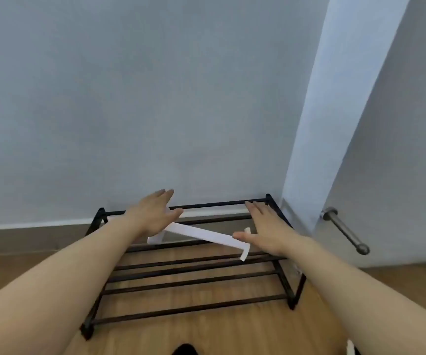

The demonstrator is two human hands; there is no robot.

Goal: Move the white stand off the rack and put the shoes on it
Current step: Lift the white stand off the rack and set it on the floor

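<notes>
A flat white stand (201, 234) lies slanted across the top bars of a black metal shoe rack (194, 280) that stands against the wall. My left hand (155, 213) hovers open over the stand's left end, fingers spread, and hides part of that end. My right hand (265, 229) is open at the stand's right end, its thumb close to or touching the white edge. Neither hand grips the stand. A dark shape (185, 349) at the bottom edge may be a shoe; too little of it shows to tell.
The grey wall (130, 98) rises right behind the rack. A door (399, 149) with a metal lever handle (345, 230) stands to the right, close to the rack's right end. Wooden floor (27, 272) lies around the rack. A white object (350, 348) peeks in at the bottom right.
</notes>
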